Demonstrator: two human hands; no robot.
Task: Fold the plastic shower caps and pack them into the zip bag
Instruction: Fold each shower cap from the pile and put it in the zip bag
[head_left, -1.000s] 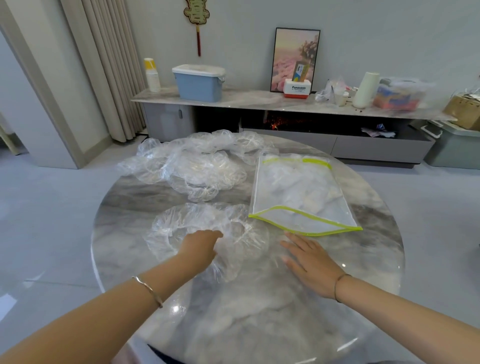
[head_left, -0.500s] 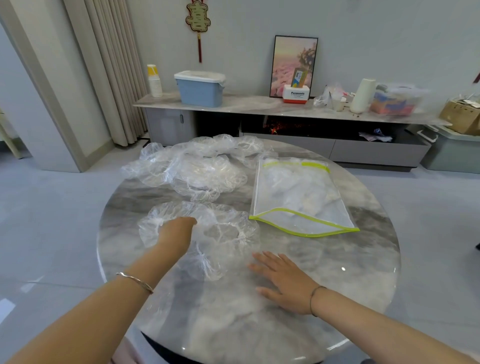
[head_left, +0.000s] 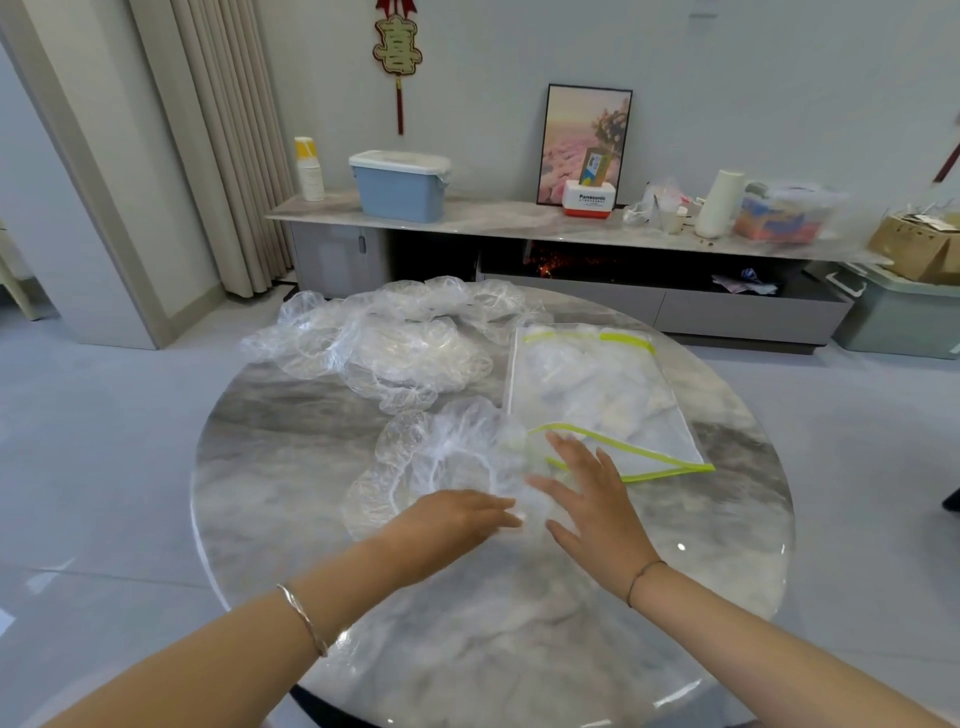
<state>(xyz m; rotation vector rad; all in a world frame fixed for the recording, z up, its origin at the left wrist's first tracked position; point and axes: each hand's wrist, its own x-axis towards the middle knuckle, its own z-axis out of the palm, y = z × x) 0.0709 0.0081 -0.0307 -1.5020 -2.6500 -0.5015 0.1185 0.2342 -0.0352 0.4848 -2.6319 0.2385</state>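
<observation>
So the left hand (head_left: 453, 519) just swept the shower cap (head_left: 441, 453) edge over to the right hand (head_left: 592, 493) — spread flat, holding nothing — first fold's underway; left grip's too blurred to tell.

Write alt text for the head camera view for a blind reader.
A person's left hand and spread right hand rest on a clear shower cap on a round marble table. A yellow-edged zip bag lies beside it, more caps heaped behind.
</observation>
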